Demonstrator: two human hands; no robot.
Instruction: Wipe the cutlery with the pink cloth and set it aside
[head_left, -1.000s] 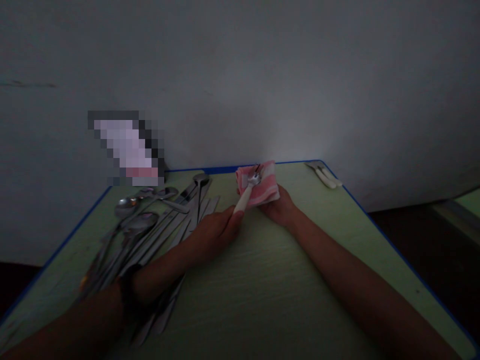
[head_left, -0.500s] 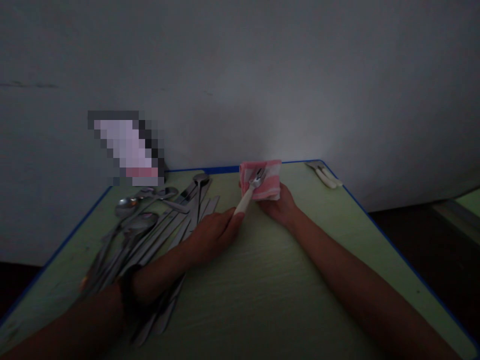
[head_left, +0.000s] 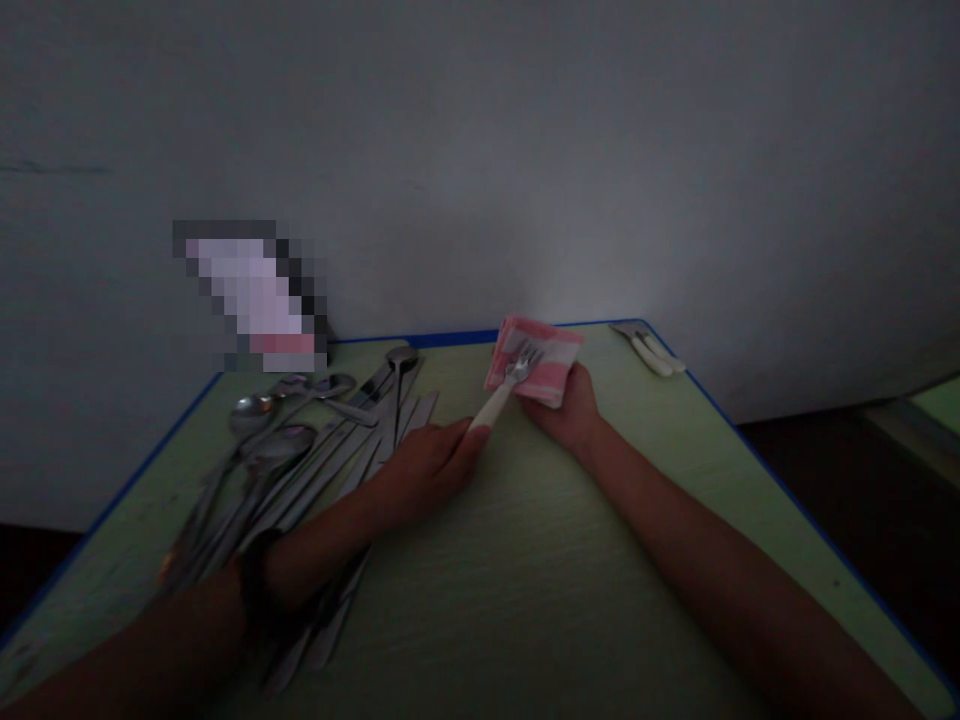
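Note:
My left hand [head_left: 427, 468] pinches the white handle of a small fork [head_left: 504, 388], whose metal tines point away from me and lie against a folded pink and white cloth [head_left: 534, 360]. My right hand [head_left: 571, 412] grips that cloth from below and behind, holding it just above the green table [head_left: 525, 580]. A dark band circles my left wrist.
A pile of metal spoons and knives [head_left: 300, 450] lies spread on the table's left half, partly under my left forearm. Two white-handled utensils [head_left: 651, 350] rest at the far right corner. A blurred-out object [head_left: 255, 295] stands against the wall at the back left.
The cloth has shifted a little to the right and tilted flatter in my right hand. The fork's tines have followed it; my left hand has barely moved.

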